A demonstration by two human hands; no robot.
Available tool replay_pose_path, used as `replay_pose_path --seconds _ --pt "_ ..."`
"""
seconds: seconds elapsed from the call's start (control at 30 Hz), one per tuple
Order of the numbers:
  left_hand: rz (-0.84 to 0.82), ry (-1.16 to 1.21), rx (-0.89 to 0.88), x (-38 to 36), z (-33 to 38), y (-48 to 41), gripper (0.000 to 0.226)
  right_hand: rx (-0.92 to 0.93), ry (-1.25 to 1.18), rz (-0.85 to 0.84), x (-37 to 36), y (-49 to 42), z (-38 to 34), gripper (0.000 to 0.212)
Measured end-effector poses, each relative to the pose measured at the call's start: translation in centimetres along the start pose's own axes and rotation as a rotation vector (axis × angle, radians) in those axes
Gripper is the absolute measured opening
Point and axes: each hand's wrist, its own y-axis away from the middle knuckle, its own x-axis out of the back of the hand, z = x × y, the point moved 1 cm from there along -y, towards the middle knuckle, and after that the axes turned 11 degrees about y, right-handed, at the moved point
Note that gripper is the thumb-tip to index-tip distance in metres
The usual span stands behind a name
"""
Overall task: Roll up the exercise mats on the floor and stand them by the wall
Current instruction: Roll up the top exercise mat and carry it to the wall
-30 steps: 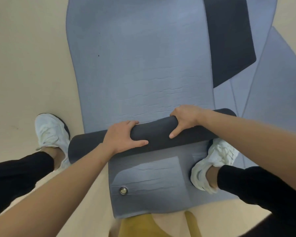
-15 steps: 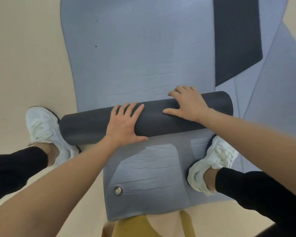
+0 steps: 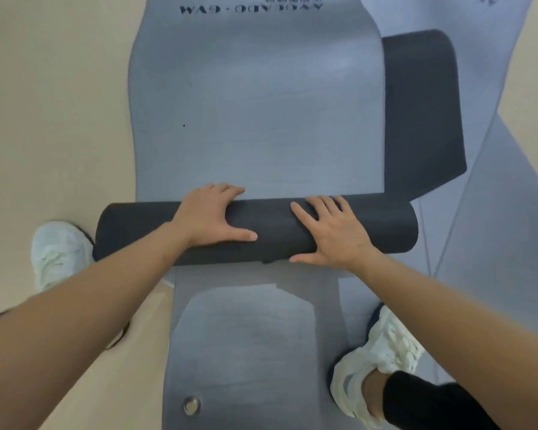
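Roll (image 3: pixel 261 232) is lying crosswise on the floor in front of the person, dark face out, at the near end of its own mat (image 3: pixel 255 119). The flat blue-grey rest is stretching away from the person. Roll's left end is overhanging the mat edge above bare floor (image 3: pixel 53 103); its right end is sitting over the mats layered on that side.

Both hands are resting on top of the roll, flat, gripping nothing. Left hand (image 3: pixel 212 218) is pressing palm-down left of centre, fingers straight and reaching over the far side, thumb pointing along the roll. Right hand (image 3: pixel 333 234) is lying flat right of centre, fingers spread, thumb down the near side. Bare roll is showing between them.

Lettering (image 3: pixel 249 8) is showing at the mat's far end, upside down to the person.

Lower mat (image 3: pixel 239 346) is running out from under the roll toward the person — metal eyelet (image 3: pixel 191 405) near its near left corner. Dark mat (image 3: pixel 423 119) is lying right of the flat part, its edge tucked under it.

Left shoe (image 3: pixel 59 252) is standing on the floor just beside the roll's left end. Right shoe (image 3: pixel 376 367) is standing on mat at near right — which layer, can't tell.
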Motion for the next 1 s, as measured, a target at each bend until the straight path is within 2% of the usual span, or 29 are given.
replay_pose_path --seconds 0.07,0.13,0.23,0.3,0.4,0.5,0.57,0.63,0.8,0.9,1.0 --pt "0.242 -0.051 -0.098 -0.9 0.3 2.1 0.084 0.015 -0.054 -0.05 0.8 -2.1 1.9 0.112" --pt "0.394 -0.13 -0.151 -2.4 0.9 4.2 0.074 0.019 -0.158 -0.155 2.1 -4.4 3.7 0.109" --pt "0.353 -0.243 -0.048 -4.8 1.5 5.4 0.096 -0.024 -0.385 -0.348 4.0 -7.7 6.0 0.098" --pt "0.289 -0.299 0.006 -5.3 0.9 4.9 0.113 -0.046 -0.388 -0.399 4.5 -9.4 7.2 0.098" --pt "0.261 -0.314 0.011 -4.5 -0.1 2.8 0.126 -0.175 -0.219 -0.264 4.8 -9.8 7.7 0.105" --pt "0.253 -0.306 0.035 -2.6 -0.5 0.1 0.129 -0.356 -0.164 0.013 5.4 -9.4 7.2 0.085" --pt "0.272 -0.292 0.019 -1.2 -0.9 -1.5 0.131 -0.324 -0.158 0.217 5.1 -8.8 6.3 0.074" --pt "0.276 -0.285 0.009 0.4 -1.5 -3.2 0.131 -0.223 -0.113 0.315 4.2 -8.0 5.2 0.078" --pt "0.189 -0.189 -0.01 4.1 -2.3 -7.7 0.132 -0.169 0.094 0.044 1.8 -7.4 4.5 0.121" --pt "0.124 -0.141 -0.007 5.5 -2.8 -9.5 0.133 -0.174 0.1 0.002 1.7 -9.1 5.5 0.126" --pt "0.26 -0.185 -0.073 5.9 -2.7 -9.6 0.118 -0.17 0.087 0.007 1.8 -11.0 7.0 0.123"
